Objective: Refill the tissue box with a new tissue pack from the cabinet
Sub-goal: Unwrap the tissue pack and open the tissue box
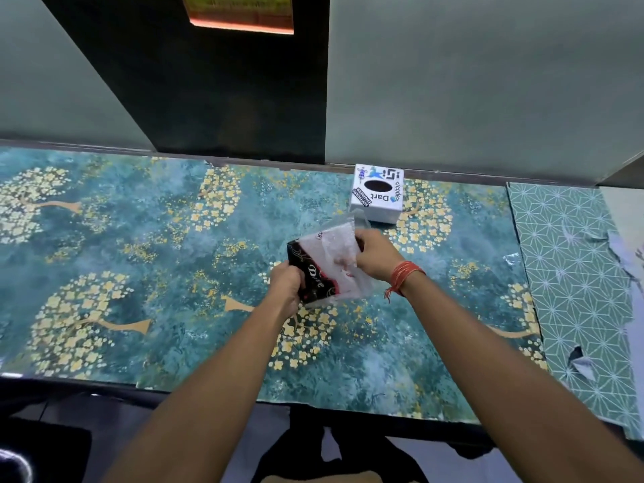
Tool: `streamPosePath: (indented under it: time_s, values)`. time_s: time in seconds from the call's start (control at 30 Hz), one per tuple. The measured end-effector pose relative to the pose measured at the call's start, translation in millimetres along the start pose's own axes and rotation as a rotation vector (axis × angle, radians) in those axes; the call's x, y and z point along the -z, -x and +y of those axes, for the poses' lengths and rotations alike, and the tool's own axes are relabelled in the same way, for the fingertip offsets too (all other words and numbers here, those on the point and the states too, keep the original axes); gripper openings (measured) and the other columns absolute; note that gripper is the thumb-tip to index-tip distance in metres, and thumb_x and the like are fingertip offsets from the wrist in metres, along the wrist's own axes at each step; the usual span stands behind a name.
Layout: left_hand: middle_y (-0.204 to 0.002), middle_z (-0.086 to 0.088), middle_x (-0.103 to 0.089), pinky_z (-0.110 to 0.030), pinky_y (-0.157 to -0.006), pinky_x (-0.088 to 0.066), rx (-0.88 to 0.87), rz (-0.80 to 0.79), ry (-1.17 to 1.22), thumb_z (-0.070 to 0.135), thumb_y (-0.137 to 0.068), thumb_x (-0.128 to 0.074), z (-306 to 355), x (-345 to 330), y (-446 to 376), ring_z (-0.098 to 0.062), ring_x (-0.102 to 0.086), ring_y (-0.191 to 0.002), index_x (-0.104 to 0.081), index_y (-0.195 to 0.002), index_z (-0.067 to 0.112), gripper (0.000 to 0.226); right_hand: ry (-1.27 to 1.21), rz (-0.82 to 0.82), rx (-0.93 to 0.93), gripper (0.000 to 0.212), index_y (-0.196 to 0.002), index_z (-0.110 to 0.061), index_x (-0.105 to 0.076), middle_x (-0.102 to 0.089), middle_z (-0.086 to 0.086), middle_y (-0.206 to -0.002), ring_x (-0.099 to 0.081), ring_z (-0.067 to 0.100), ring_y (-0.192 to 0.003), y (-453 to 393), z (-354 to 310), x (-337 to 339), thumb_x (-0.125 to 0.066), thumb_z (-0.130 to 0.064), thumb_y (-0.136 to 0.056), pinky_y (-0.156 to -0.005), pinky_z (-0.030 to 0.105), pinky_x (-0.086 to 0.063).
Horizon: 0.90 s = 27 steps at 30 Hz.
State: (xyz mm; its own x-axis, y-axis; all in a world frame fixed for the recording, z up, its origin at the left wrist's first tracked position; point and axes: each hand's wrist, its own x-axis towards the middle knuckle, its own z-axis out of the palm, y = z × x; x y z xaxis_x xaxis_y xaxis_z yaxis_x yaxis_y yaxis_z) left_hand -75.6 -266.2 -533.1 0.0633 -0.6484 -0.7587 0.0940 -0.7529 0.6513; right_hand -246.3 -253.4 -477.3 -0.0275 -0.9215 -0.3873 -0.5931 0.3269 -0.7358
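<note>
A white cube tissue box (377,194) with stickers and a dark oval slot on top stands at the back of the counter by the wall. In front of it I hold a tissue pack (326,270) in black printed plastic wrap, lifted above the counter. My left hand (286,284) grips the pack's near left end. My right hand (377,254), a red thread at its wrist, clutches the pack's far right side, where clear plastic sticks up loosely.
The counter (139,259) has a teal floral cover; a green geometric sheet (571,273) with torn patches lies at the right. A dark panel (223,92) sits in the wall behind. The counter's front edge runs just below my forearms.
</note>
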Motion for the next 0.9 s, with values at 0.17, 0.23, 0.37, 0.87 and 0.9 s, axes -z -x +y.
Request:
streamPosePath:
  time_s: [0.17, 0.23, 0.37, 0.87, 0.9]
  values:
    - [-0.072, -0.009, -0.056, -0.038, -0.063, -0.054, -0.032, 0.083, -0.079, -0.018, -0.078, -0.03, 12.4, 5.0, -10.9, -0.021, -0.055, -0.067, -0.055, -0.08, 0.006, 0.036, -0.358, 0.044, -0.023, 0.047, -0.113, -0.013, -0.06, -0.068, 0.002, -0.103, -0.065, 0.015, -0.09, -1.6, 5.4, 7.4, -0.082, -0.02, -0.072, -0.075, 0.027, -0.057]
    - [-0.07, -0.008, -0.055, -0.029, -0.054, -0.046, -0.06, 0.096, -0.111, -0.018, -0.078, -0.03, 14.2, -0.3, -10.4, -0.02, -0.053, -0.064, -0.059, -0.087, 0.005, 0.038, -0.317, 0.009, -0.043, 0.088, -0.134, -0.015, -0.046, -0.06, 0.003, -0.127, -0.06, 0.019, -0.111, -4.3, 8.4, 5.8, -0.089, -0.035, -0.06, -0.092, 0.036, -0.053]
    - [-0.066, -0.006, -0.054, -0.022, -0.046, -0.04, -0.059, 0.1, -0.155, -0.018, -0.079, -0.033, 11.3, -8.5, -8.8, -0.018, -0.051, -0.059, -0.058, -0.08, 0.007, 0.035, -0.216, 0.095, -0.079, 0.105, -0.139, -0.014, -0.038, -0.056, 0.005, -0.132, -0.054, 0.023, -0.118, -9.4, 15.2, -4.1, -0.094, -0.031, -0.051, -0.099, 0.041, -0.048]
    - [-0.115, -0.018, -0.066, -0.04, -0.074, -0.054, -0.103, 0.506, -0.561, 0.003, -0.088, -0.061, 27.7, 9.8, -19.3, -0.037, -0.065, -0.1, -0.054, -0.117, 0.004, 0.03, -0.953, 0.439, -0.081, 0.008, -0.089, -0.013, -0.061, -0.066, 0.006, -0.096, -0.065, 0.021, -0.076, -3.3, 12.3, 39.9, -0.061, -0.007, -0.084, -0.065, 0.034, -0.055]
    - [-0.116, -0.018, -0.065, -0.04, -0.073, -0.051, -0.103, 0.499, -0.575, 0.004, -0.088, -0.061, 28.1, 8.6, -17.9, -0.037, -0.064, -0.102, -0.054, -0.118, 0.005, 0.03, -0.902, 0.368, -0.122, 0.008, -0.093, -0.013, -0.06, -0.066, 0.007, -0.102, -0.065, 0.021, -0.079, -4.5, 11.2, 24.6, -0.061, -0.008, -0.086, -0.066, 0.033, -0.056]
